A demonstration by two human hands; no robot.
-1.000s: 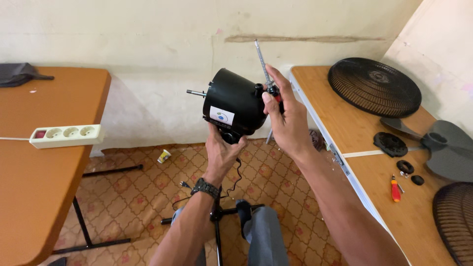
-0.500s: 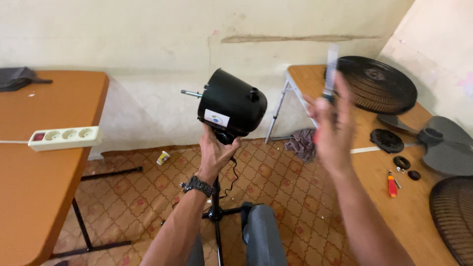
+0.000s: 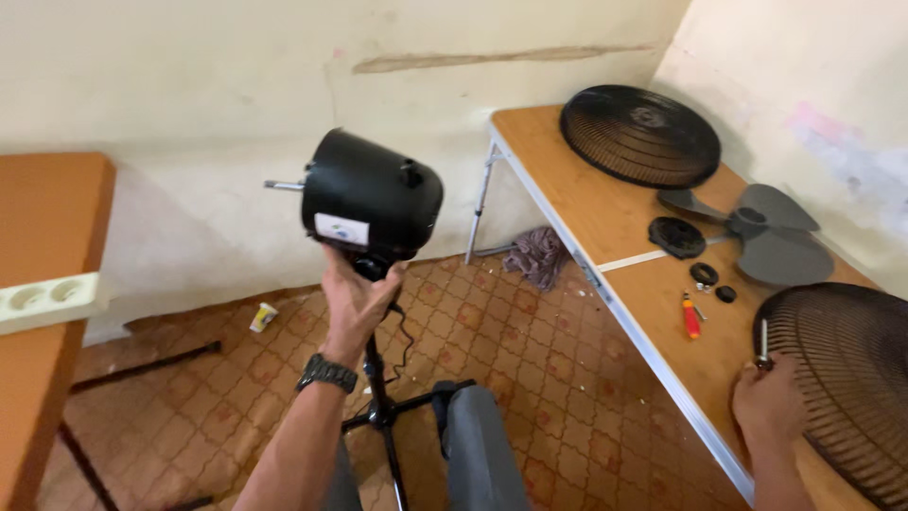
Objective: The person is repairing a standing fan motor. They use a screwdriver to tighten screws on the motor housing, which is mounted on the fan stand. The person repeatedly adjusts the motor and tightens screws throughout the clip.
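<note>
My left hand (image 3: 355, 301), with a dark watch on the wrist, grips the neck under a black fan motor housing (image 3: 372, 202). A bare metal shaft sticks out of the housing to the left. The housing sits on a thin black stand (image 3: 382, 402) above the floor. My right hand (image 3: 768, 405) rests on the wooden table (image 3: 662, 312) at the right and holds a screwdriver (image 3: 762, 343) upright, beside a black fan grille (image 3: 844, 383).
On the table lie a second black grille (image 3: 639, 135), a grey fan blade (image 3: 762, 230), a round black cap (image 3: 676, 237), two small black knobs (image 3: 704, 274) and a red screwdriver (image 3: 692, 316). A white power strip (image 3: 47, 299) sits on the orange table at left. A rag (image 3: 537, 255) lies on the tiled floor.
My right hand left the motor housing with the screwdriver and swung down to the right onto the table. My left hand kept its hold under the housing.
</note>
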